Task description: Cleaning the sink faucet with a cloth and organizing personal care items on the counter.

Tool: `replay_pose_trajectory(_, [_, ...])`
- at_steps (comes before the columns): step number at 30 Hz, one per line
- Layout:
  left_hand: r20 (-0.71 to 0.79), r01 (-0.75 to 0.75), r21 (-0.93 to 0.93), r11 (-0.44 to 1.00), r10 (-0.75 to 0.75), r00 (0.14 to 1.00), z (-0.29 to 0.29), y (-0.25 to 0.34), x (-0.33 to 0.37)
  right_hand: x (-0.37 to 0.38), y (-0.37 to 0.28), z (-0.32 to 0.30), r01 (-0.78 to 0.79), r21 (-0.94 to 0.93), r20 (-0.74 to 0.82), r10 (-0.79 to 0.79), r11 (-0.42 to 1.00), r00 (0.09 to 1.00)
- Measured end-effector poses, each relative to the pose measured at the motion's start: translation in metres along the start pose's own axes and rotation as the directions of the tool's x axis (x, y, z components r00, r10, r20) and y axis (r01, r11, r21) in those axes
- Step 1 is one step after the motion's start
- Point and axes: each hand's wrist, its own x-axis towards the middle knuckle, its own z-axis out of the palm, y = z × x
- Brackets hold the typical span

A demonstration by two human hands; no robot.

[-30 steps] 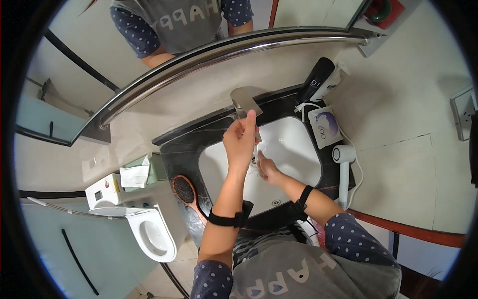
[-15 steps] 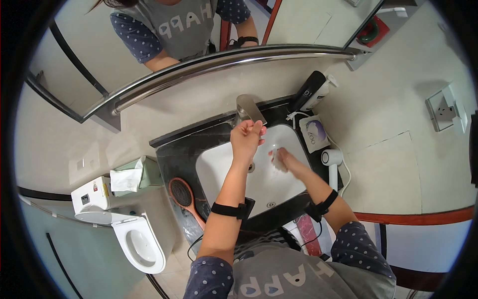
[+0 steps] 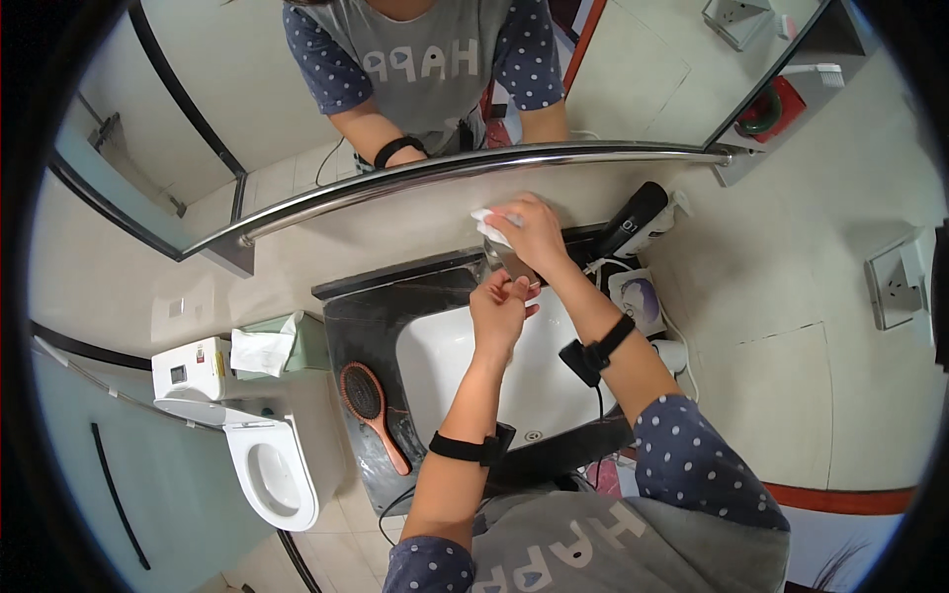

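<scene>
My left hand (image 3: pixel 501 314) is closed with its fingertips at the front end of the metal faucet (image 3: pixel 513 263). Above it, my right hand (image 3: pixel 535 234) pinches a crumpled white cloth (image 3: pixel 494 227) against the top of the faucet by the wall. Whether the cloth is fabric or tissue is hard to tell. Both forearms reach over the white sink (image 3: pixel 435 358), and each wears a black strap. Part of the faucet's base is hidden behind my hands.
A hairbrush (image 3: pixel 365 395) lies on the black counter (image 3: pixel 361 331) left of the sink. On the right are a black bottle (image 3: pixel 635 215), a white pump bottle (image 3: pixel 660 229), a packet (image 3: pixel 636 299) and a white hair dryer (image 3: pixel 671 356). A metal rail (image 3: pixel 474 168) runs under the mirror.
My right hand has risen from the sink bowl to the top of the faucet, carrying the white cloth. My left hand stays at the faucet's end. The view has shifted slightly.
</scene>
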Motion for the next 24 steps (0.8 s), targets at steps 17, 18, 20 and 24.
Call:
replay_pose_trajectory(17, [0.021,-0.047,-0.044,0.998,0.048,0.999,-0.002,-0.005,0.0,-0.005,0.005,-0.008,0.028,0.055,0.105,-0.034,0.998,0.994])
replay_pose_trajectory(18, [0.009,-0.042,-0.052,0.998,0.043,0.999,-0.002,-0.006,-0.001,-0.002,0.005,0.001,0.027,0.059,0.106,-0.033,0.998,0.994])
replay_pose_trajectory(20, [0.018,-0.039,-0.047,0.998,0.04,0.999,-0.002,-0.004,-0.002,0.0,0.005,0.008,-0.033,-0.012,0.003,0.033,0.999,0.999])
replay_pose_trajectory(24, [-0.045,-0.064,-0.076,0.995,0.061,0.997,-0.009,-0.005,0.002,-0.021,0.01,0.005,-0.031,-0.015,-0.083,0.029,0.999,0.996])
